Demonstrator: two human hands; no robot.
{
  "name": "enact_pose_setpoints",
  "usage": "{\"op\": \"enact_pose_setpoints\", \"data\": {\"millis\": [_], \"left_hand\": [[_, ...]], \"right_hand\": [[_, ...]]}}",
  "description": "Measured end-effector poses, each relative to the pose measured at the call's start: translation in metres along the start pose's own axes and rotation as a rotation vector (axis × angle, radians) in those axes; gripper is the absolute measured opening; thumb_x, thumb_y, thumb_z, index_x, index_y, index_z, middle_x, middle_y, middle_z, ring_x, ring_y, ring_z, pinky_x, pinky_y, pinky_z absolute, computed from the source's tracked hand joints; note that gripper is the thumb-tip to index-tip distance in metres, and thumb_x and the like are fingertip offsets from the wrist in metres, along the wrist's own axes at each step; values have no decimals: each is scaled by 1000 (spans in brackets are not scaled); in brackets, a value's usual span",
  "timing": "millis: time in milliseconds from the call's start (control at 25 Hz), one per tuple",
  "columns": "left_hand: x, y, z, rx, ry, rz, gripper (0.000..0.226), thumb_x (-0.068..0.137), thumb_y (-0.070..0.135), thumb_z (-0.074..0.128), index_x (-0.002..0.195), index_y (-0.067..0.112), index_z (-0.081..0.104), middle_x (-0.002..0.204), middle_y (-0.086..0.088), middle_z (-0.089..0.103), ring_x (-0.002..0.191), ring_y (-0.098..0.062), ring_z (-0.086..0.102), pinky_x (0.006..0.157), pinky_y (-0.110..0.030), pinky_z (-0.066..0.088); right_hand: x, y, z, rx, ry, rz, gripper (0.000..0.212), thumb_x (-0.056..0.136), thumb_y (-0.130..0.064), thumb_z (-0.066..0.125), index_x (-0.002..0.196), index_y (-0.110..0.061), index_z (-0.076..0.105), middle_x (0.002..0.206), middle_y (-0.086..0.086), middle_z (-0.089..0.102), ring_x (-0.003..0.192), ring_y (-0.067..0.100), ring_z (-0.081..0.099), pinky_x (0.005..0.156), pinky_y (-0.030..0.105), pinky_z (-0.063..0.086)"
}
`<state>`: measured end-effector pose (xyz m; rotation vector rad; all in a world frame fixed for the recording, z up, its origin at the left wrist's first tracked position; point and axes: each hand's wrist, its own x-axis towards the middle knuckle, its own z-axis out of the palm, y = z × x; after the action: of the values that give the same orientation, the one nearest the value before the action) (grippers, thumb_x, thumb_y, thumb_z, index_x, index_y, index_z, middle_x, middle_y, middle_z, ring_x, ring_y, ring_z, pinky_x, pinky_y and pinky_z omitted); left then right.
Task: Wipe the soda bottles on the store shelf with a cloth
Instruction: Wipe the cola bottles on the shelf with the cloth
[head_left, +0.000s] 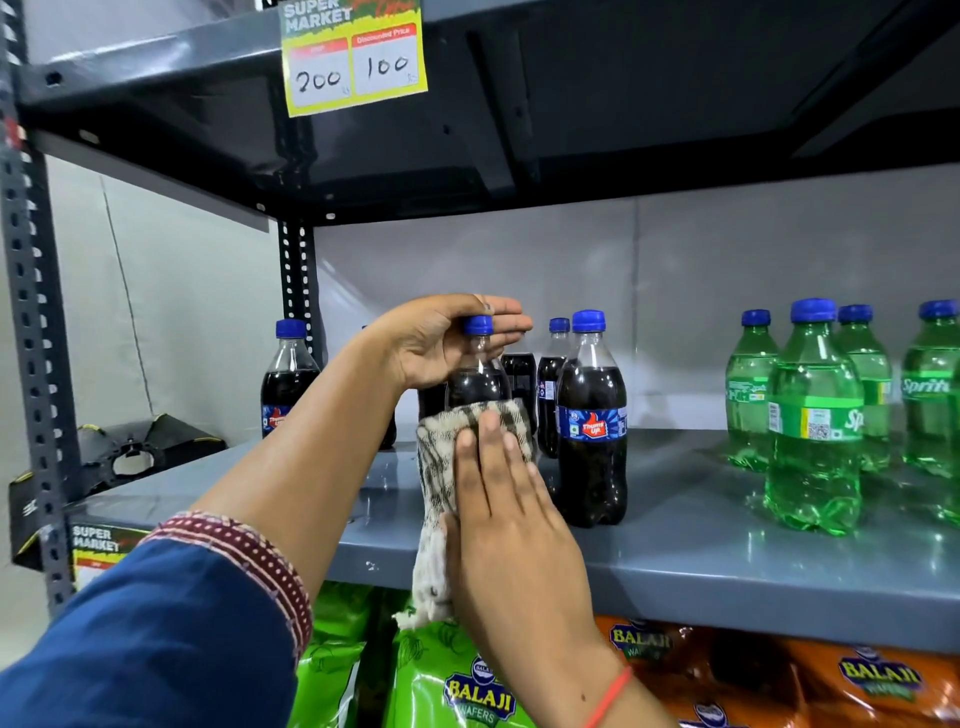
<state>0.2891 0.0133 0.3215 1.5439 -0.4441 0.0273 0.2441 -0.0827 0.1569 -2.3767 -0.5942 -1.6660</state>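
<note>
Left hand: the left hand (441, 345) cups the neck and blue cap of the cola bottle (475, 384), fingers curled around it.
Right hand: the right hand (511, 499) lies flat, fingers spread, pressing the cloth (441, 467) against the bottle's lower body.
Place: near the front edge of the grey shelf (727, 551), left of centre.
Doing it well: steady the top, likely turning the bottle so the cloth covers all sides.
Materials: smooth clear plastic, dark liquid; cloth is coarse, woven, frayed; green bottles (813, 415) are ribbed, glossy.
</note>
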Motion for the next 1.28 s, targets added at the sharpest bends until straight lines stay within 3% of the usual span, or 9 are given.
{"op": "enact_pose_setpoints", "data": {"millis": [120, 320, 440, 720, 800, 880, 960, 1120, 1280], "left_hand": [[1, 0, 2, 23, 19, -2, 27, 90, 12, 38, 107, 5, 59, 110, -10, 66, 104, -18, 63, 88, -24, 50], [-1, -1, 2, 18, 20, 10, 28, 91, 12, 37, 106, 5, 59, 110, -10, 66, 107, -18, 62, 90, -24, 49], [-3, 1, 3, 25, 24, 19, 30, 91, 11, 36, 110, 2, 57, 109, -11, 66, 101, -17, 65, 88, -23, 51], [-7, 3, 4, -12, 2, 14, 34, 91, 11, 37, 119, -2, 52, 110, -14, 64, 90, -15, 68, 80, -21, 54], [-7, 2, 3, -5, 12, 19, 33, 91, 11, 36, 118, 0, 53, 108, -12, 66, 86, -13, 70, 82, -22, 53], [-7, 2, 3, -12, 21, 14, 32, 91, 11, 36, 115, 1, 54, 101, -10, 69, 83, -13, 70, 78, -21, 53], [-6, 1, 2, -39, 28, 9, 30, 91, 11, 37, 112, 1, 56, 93, -8, 73, 82, -14, 71, 76, -20, 54], [-5, 1, 5, -45, 89, 8, 32, 90, 10, 40, 118, 1, 53, 105, -10, 67, 90, -15, 68, 80, -22, 52], [-10, 12, 16, 293, 318, 149, 27, 85, 2, 46, 110, 5, 58, 127, -14, 58, 105, -17, 56, 92, -27, 45]], "right_hand": [[6, -5, 1, -3, -26, 54, 60, 72, -26, 34, 127, -2, 40, 135, 17, 51, 122, 26, 52, 103, 35, 30], [-4, -6, 3, 8, -5, 53, 62, 79, -36, 31, 127, -1, 51, 138, 18, 47, 125, 28, 49, 99, 39, 27], [14, -11, 2, 1, -23, 112, 63, 79, -33, 31, 131, -1, 42, 139, 18, 46, 125, 29, 47, 101, 38, 27], [37, -6, -2, 68, -37, 179, 89, 60, -26, 81, 134, 2, 40, 139, 24, 43, 125, 35, 47, 95, 38, 47], [33, -9, -6, 99, -48, 218, 79, 65, -17, 75, 133, 2, 38, 137, 25, 46, 121, 35, 51, 85, 33, 54], [28, -8, -11, 124, -69, 256, 57, 73, -5, 46, 130, 2, 43, 132, 24, 52, 112, 31, 59, 63, 27, 58], [23, -3, -20, 128, -132, 287, 62, 69, -2, 30, 127, 1, 51, 126, 22, 58, 102, 25, 66, 43, 21, 51], [11, 7, -39, 77, -176, 219, 68, 62, -13, 63, 128, -2, 52, 127, 19, 58, 109, 22, 63, 50, 21, 53], [-5, 26, -70, 30, -143, 200, 79, 45, -14, 75, 121, -4, 59, 121, 16, 63, 104, 19, 65, 46, 18, 52]]}}
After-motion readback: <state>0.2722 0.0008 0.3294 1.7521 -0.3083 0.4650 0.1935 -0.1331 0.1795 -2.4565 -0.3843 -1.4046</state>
